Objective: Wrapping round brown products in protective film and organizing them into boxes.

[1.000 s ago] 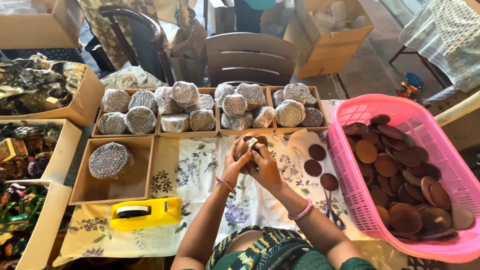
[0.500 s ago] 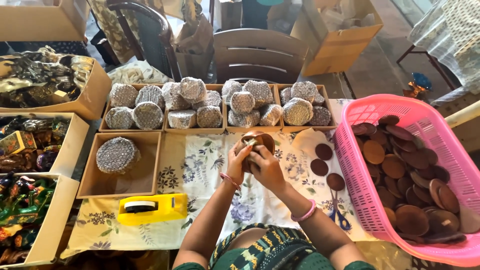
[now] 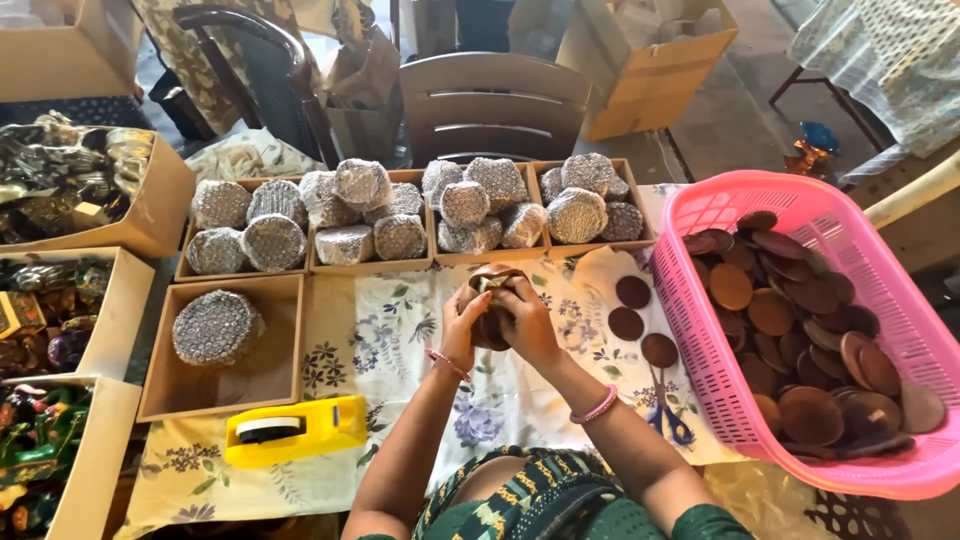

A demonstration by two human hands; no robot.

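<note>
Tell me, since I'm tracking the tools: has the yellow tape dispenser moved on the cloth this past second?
No. The tape dispenser lies just below the single-bundle box, as before; only the camera shifted.

Person, seen from above: both forearms are showing bare, with no sleeves reaching the wrists. The left hand (image 3: 462, 325) is wearing a thin pink-and-red thread band at the wrist, and the right hand (image 3: 528, 325) is wearing a pink bangle. The torso is wearing a dark green garment patterned with yellow and black stripes.
</note>
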